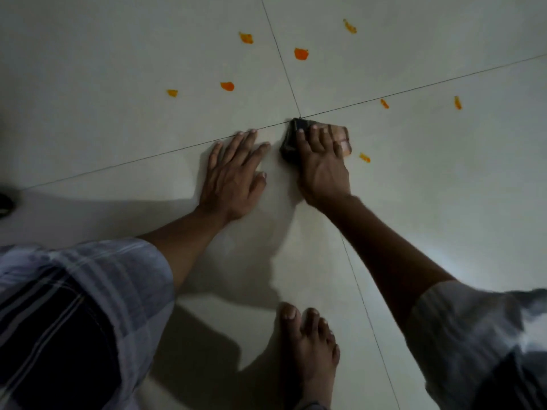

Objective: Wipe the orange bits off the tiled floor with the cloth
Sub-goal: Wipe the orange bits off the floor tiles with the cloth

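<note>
Orange bits [301, 54] on tiled floor [444, 202]

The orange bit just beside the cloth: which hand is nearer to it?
Right. The right hand presses the cloth, and the orange bit lies just to its right. The left hand rests flat on the floor, on the far side of the cloth.

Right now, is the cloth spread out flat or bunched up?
Bunched up: the cloth is a small dark wad under the right hand's straight fingers, beside the tile joint.
</note>
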